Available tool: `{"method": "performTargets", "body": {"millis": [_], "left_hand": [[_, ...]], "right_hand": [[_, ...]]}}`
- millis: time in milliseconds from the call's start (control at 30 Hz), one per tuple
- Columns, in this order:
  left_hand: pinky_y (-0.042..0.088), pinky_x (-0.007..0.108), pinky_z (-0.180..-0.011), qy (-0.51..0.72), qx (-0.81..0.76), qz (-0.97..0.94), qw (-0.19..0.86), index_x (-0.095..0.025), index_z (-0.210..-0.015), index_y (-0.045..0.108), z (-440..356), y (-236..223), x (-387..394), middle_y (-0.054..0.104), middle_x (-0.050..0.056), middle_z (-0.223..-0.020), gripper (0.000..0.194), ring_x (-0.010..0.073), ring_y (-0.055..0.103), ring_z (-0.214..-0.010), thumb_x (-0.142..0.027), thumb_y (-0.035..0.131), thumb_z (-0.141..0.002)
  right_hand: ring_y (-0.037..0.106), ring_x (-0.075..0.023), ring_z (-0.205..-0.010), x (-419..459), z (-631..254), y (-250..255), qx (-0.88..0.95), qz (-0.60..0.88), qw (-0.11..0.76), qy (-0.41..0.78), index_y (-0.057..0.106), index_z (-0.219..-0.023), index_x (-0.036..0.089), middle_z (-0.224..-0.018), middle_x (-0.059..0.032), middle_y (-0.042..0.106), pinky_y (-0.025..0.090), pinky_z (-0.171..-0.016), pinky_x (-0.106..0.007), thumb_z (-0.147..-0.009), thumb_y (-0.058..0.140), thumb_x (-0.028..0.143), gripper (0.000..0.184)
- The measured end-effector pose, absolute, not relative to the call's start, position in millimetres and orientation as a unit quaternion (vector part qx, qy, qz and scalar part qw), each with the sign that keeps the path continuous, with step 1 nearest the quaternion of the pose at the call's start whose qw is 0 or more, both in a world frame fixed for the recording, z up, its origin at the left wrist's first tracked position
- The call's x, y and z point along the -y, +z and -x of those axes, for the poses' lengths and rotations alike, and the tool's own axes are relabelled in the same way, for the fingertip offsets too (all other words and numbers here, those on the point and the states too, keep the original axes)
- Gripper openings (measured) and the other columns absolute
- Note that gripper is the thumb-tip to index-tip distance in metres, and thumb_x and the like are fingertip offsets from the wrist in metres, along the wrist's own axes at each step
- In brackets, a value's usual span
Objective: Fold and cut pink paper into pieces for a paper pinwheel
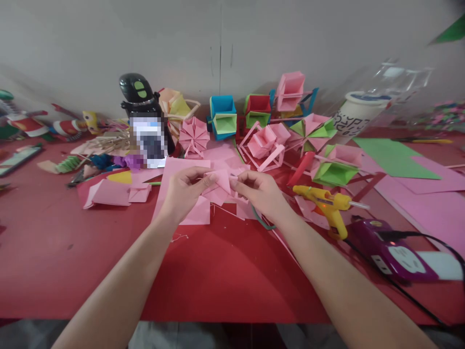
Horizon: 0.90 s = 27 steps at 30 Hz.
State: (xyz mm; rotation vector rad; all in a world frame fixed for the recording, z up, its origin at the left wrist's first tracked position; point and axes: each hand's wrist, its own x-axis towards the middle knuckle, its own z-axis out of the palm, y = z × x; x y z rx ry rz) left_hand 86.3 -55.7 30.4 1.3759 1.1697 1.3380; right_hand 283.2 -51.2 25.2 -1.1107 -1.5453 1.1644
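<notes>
Both my hands pinch a folded piece of pink paper (220, 186) above the middle of the red table. My left hand (187, 190) grips its left side with thumb and fingers closed. On the opposite edge, my right hand (258, 189) holds it between thumb and bent fingers. Flat pink sheets (196, 212) lie beneath and beside the hands. The green handle of what may be scissors (264, 222) shows by my right wrist. My fingers hide part of the folded paper.
Folded paper models, including a blue one (222, 109) and a pink one (290, 91), stand along the back. A yellow glue gun (329, 206) and a purple power strip (395, 252) with cables lie at right. A phone (149, 140) leans on a black holder (136, 89).
</notes>
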Motion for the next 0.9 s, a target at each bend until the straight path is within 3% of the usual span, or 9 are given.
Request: {"method": "performTargets", "body": {"millis": [167,400,500,667,900], "left_hand": [[0.044,0.024,-0.056,0.52,-0.461,-0.581,0.424,-0.018,-0.092,0.079,-82.9,29.1,54.7,0.071,0.003,-0.078,0.026,0.0114,0.054,-0.062,-0.04,0.079,-0.077],[0.043,0.023,-0.055,0.492,-0.451,-0.609,0.428,-0.02,-0.089,0.079,-82.6,27.9,55.4,0.071,0.003,-0.076,0.02,0.0116,0.055,-0.061,-0.035,0.08,-0.076],[0.047,0.025,-0.062,0.496,-0.453,-0.604,0.429,-0.021,-0.092,0.08,-83.0,27.7,54.6,0.073,0.004,-0.083,0.022,0.0139,0.059,-0.069,-0.036,0.08,-0.076],[0.047,0.025,-0.061,0.497,-0.464,-0.602,0.419,-0.02,-0.088,0.08,-81.7,29.8,54.3,0.071,0.004,-0.075,0.021,0.0142,0.058,-0.067,-0.039,0.076,-0.081],[0.053,0.027,-0.065,0.495,-0.469,-0.592,0.429,-0.021,-0.088,0.082,-87.8,29.3,62.4,0.075,0.004,-0.078,0.022,0.0153,0.063,-0.069,-0.04,0.08,-0.076]], "right_hand": [[0.051,-0.01,-0.06,50.3,-283.4,21.3,0.605,0.42,0.455,0.5,0.061,-0.072,0.019,-0.065,0.0031,0.056,0.04,-0.06,-0.025,-0.084,0.07,0.048,0.033],[0.051,-0.01,-0.058,50.4,-280.6,21.4,0.583,0.411,0.459,0.53,0.066,-0.079,0.018,-0.065,0.0027,0.059,0.041,-0.058,-0.025,-0.081,0.073,0.043,0.025],[0.05,-0.01,-0.058,49.9,-281.2,20.9,0.585,0.408,0.47,0.52,0.065,-0.076,0.019,-0.066,0.0026,0.059,0.042,-0.059,-0.025,-0.08,0.074,0.041,0.024],[0.053,-0.0114,-0.065,50.4,-283.0,22.1,0.614,0.4,0.484,0.478,0.066,-0.075,0.02,-0.07,0.0019,0.061,0.044,-0.065,-0.027,-0.079,0.073,0.036,0.019],[0.062,-0.0156,-0.074,51.1,-291.6,31.5,0.67,0.448,0.428,0.408,0.073,-0.083,0.02,-0.081,-0.0021,0.071,0.049,-0.074,-0.032,-0.078,0.068,0.027,0.011]]}}
